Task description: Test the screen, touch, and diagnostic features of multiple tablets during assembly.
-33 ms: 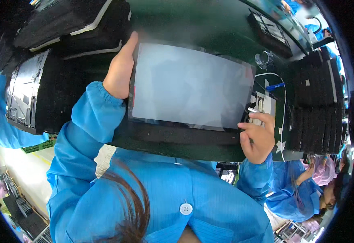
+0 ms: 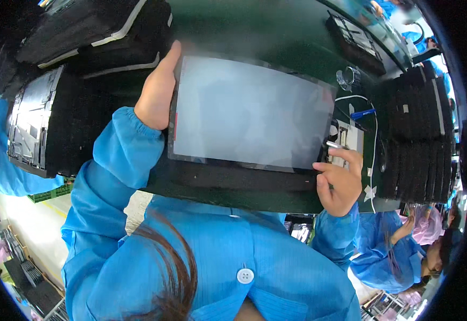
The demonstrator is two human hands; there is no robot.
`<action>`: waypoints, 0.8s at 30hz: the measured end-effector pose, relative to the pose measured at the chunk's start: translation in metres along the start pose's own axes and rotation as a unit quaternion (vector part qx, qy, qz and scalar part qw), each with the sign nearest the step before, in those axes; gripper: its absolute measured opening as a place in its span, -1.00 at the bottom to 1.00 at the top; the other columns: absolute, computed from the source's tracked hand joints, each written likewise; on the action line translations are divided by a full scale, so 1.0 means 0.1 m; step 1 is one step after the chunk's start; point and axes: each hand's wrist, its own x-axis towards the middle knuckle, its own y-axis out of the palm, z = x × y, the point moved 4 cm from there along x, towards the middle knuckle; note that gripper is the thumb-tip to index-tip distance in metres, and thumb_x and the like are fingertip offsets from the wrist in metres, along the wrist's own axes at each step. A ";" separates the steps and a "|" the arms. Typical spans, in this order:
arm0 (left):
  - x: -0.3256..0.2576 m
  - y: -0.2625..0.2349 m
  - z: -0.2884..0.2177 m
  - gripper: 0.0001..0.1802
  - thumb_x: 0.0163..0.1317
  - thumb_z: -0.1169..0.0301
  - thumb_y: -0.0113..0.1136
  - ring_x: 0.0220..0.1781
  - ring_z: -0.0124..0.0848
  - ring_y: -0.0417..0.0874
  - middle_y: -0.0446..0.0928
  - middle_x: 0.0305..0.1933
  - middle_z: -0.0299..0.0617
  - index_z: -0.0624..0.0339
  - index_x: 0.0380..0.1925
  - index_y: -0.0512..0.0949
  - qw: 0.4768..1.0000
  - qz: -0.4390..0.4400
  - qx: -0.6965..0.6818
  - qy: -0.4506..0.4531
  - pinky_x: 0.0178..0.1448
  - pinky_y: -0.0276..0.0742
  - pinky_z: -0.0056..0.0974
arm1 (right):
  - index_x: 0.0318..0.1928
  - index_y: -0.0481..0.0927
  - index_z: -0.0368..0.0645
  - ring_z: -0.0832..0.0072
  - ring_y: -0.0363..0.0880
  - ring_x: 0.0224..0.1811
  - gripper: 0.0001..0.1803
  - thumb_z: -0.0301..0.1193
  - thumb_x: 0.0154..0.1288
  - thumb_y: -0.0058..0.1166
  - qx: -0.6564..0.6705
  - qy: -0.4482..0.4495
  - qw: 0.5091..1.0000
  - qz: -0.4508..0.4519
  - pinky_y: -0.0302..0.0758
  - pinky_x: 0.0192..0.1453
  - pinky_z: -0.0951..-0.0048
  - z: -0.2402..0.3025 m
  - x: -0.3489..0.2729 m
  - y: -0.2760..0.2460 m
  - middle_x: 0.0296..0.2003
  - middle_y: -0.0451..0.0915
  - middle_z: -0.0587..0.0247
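Observation:
A flat display panel (image 2: 252, 112), pale grey with a dark border, lies tilted before me, its right side lower. My left hand (image 2: 156, 93) grips its left edge, thumb pointing up along the rim and the other fingers hidden behind. At the lower right corner, my right hand (image 2: 340, 179) has its fingers bent, one fingertip touching the panel's edge. A small white piece (image 2: 334, 144) shows at another fingertip; whether it is held I cannot make out. Just beyond that hand is a pale plate with small parts (image 2: 354, 136), partly covered by the panel.
Black trays (image 2: 412, 128) are stacked at right, more black stacks (image 2: 100, 32) at far left. A metal-faced unit (image 2: 33, 117) stands left. A white cable (image 2: 376, 155), blue tool (image 2: 363, 114) and clear tape roll (image 2: 348, 79) lie on the dark green table (image 2: 244, 27). Co-workers sit both sides.
The display panel and my left hand have shifted very slightly to the left. My right hand has barely moved.

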 end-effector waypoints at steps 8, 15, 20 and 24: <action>-0.01 0.05 0.01 -0.45 0.33 -0.04 -0.22 -0.11 -0.34 0.56 0.56 -0.10 -0.13 0.21 -0.10 0.50 0.999 -0.033 0.037 0.018 0.03 0.45 -0.25 | -0.62 0.53 -0.13 0.22 0.49 -0.04 -0.93 -0.49 -0.16 0.18 -0.020 -0.032 0.999 -0.001 0.28 0.04 0.09 -0.03 -0.08 0.02 -0.37 0.63 0.39; 0.03 -0.05 0.03 -0.45 0.34 -0.02 -0.25 -0.03 -0.29 0.57 0.54 -0.04 -0.06 0.22 0.00 0.44 0.997 -0.004 0.058 0.044 0.08 0.45 -0.26 | -0.62 0.54 -0.13 0.23 0.48 0.00 -0.94 -0.49 -0.15 0.18 -0.029 -0.014 0.999 0.011 0.26 0.05 0.09 0.00 -0.05 0.05 -0.36 0.63 0.39; -0.04 0.04 -0.02 -0.46 0.35 0.01 -0.25 0.03 -0.26 0.54 0.48 0.06 -0.04 0.20 0.05 0.41 0.994 0.006 0.082 0.077 0.12 0.43 -0.26 | -0.60 0.55 -0.13 0.22 0.47 0.00 -0.94 -0.47 -0.14 0.18 -0.027 -0.029 0.999 0.025 0.26 0.04 0.10 0.04 -0.03 0.07 -0.34 0.64 0.37; -0.03 0.04 0.01 -0.45 0.32 -0.06 -0.16 -0.15 -0.43 0.59 0.58 -0.14 -0.18 0.21 -0.09 0.51 0.998 -0.002 0.025 0.058 -0.02 0.47 -0.40 | -0.56 0.52 -0.13 0.21 0.47 -0.01 -0.91 -0.43 -0.11 0.17 0.026 -0.075 0.994 0.069 0.28 0.00 0.11 0.23 0.09 0.22 -0.28 0.63 0.35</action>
